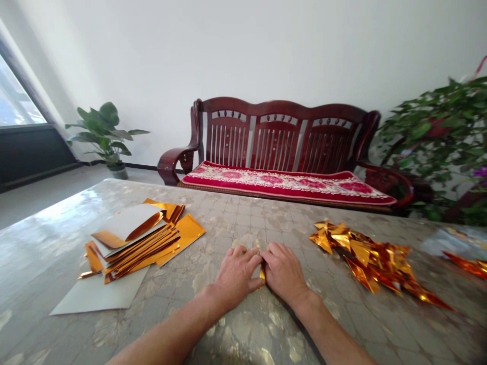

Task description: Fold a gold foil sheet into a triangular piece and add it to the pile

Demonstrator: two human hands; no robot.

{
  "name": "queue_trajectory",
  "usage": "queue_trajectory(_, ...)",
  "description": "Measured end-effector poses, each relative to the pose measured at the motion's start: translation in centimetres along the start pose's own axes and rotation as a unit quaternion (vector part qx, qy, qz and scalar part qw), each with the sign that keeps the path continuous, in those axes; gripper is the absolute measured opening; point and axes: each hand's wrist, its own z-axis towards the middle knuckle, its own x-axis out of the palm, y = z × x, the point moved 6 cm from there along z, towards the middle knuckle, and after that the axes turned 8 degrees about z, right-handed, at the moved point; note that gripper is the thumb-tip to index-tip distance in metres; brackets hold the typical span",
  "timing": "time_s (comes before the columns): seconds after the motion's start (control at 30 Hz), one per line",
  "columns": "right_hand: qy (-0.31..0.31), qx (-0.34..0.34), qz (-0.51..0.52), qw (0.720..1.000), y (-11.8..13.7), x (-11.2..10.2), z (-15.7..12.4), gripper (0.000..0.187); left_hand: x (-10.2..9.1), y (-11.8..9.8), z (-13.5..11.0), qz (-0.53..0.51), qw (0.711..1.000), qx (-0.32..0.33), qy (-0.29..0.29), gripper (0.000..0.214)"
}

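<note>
My left hand (239, 274) and my right hand (282, 268) meet over the table near its front edge. Between them shows a narrow strip of gold foil paper (262, 274), mostly covered by my fingers. Both hands are closed on it, thumbs and fingertips close together. To the left lies a stack of gold foil sheets (142, 248) with pale backs, some curled. On the right is a heap of folded gold foil pieces (365, 253) with pointed ends.
A patterned cover lies over the table (236, 213). Behind it stands a dark wooden bench (276, 134) with a red floral cushion (289, 182). A clear plastic bag (456, 242) rests at the right edge. Potted plants (104, 134) flank the bench.
</note>
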Motion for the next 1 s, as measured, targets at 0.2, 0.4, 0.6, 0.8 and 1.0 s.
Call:
queue_trajectory(0.2, -0.002, 0.002, 0.001, 1.000, -0.1, 0.1, 0.0, 0.018, -0.2, 0.1, 0.2, -0.013, 1.000, -0.001, 0.006, 0.040)
queue_trajectory(0.4, -0.006, 0.017, 0.028, 0.999, -0.5, 0.2, -0.2, 0.021, 0.1, 0.6, 0.2, -0.038, 0.998, -0.051, 0.018, 0.047)
queue_trajectory(0.6, 0.002, 0.034, 0.065, 0.997, -0.9, 0.1, -0.2, 0.026, 0.4, 1.0, 0.2, -0.068, 0.995, -0.067, 0.000, 0.048)
queue_trajectory(0.8, 0.003, 0.041, 0.098, 0.994, -1.1, 0.0, -0.2, 0.035, 0.4, 1.1, 0.2, -0.072, 0.995, -0.075, -0.001, 0.049)
queue_trajectory(1.0, -0.007, 0.035, 0.122, 0.992, -1.5, -0.1, -0.3, 0.038, 0.3, 1.0, 0.2, -0.066, 0.995, -0.076, 0.000, 0.046)
